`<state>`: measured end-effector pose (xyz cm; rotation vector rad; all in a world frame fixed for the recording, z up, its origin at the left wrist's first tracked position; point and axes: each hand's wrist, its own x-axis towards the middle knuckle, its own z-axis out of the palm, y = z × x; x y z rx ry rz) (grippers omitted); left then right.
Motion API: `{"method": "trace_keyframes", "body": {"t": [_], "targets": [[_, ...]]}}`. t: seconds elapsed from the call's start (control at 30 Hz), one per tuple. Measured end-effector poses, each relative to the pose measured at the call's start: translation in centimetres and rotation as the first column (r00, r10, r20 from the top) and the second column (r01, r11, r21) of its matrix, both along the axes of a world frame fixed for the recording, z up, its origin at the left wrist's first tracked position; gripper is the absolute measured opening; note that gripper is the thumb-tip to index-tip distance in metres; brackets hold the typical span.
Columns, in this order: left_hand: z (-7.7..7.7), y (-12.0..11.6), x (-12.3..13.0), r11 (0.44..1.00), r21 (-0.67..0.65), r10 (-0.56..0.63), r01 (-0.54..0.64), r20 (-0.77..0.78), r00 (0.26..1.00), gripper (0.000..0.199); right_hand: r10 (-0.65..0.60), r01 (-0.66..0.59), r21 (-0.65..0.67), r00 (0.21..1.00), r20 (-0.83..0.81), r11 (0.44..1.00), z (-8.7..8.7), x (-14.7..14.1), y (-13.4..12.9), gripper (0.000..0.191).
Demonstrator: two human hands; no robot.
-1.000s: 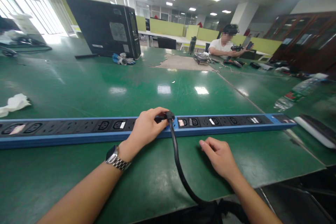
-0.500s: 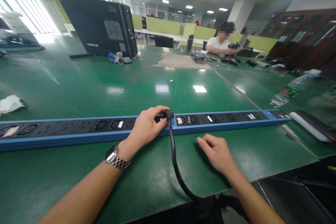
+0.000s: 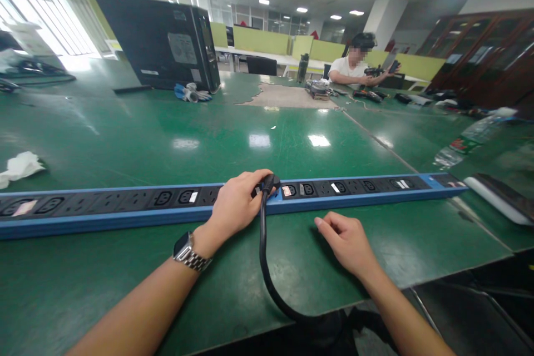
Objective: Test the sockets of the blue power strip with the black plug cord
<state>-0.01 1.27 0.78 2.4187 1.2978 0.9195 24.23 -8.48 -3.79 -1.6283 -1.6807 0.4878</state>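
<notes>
A long blue power strip (image 3: 137, 217) with several black sockets lies across the green table. My left hand (image 3: 237, 204), with a watch on the wrist, is closed on a black power plug (image 3: 270, 183) at the middle of the strip. Whether the plug's pins sit in a socket is hidden. From the plug a thick black cable (image 3: 264, 256) curves down to the table's near edge. Just in front of the strip, to the right of the cable, my right hand (image 3: 344, 239) rests with its fingers curled, apart from the plug and holding nothing that I can see.
A black computer case (image 3: 154, 44) stands at the back left, with gloves (image 3: 192, 92) beside it. Crumpled tissue (image 3: 23, 167) lies at left. A plastic bottle (image 3: 467, 142) lies at right. Across the table a person (image 3: 350, 69) holds a dark device.
My left hand has turned the plug slightly, so its cable now leaves it further to the left and bows leftward. My right hand has stayed nearly still.
</notes>
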Motion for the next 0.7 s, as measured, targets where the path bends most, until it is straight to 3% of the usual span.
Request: {"method": "trace_keyframes", "body": {"t": [0.5, 0.7], "targets": [[0.06, 0.45, -0.42, 0.998, -0.001, -0.061, 0.062, 0.089, 0.994, 0.032, 0.004, -0.003, 0.008, 0.998, -0.057, 1.0, -0.06, 0.19, 0.03, 0.042], [-0.16, 0.21, -0.39, 0.998, -0.026, -0.054, 0.055, 0.041, 0.998, 0.032, 0.012, -0.012, -0.002, 0.998, -0.06, 1.0, -0.07, 0.24, 0.08, 0.042]]}}
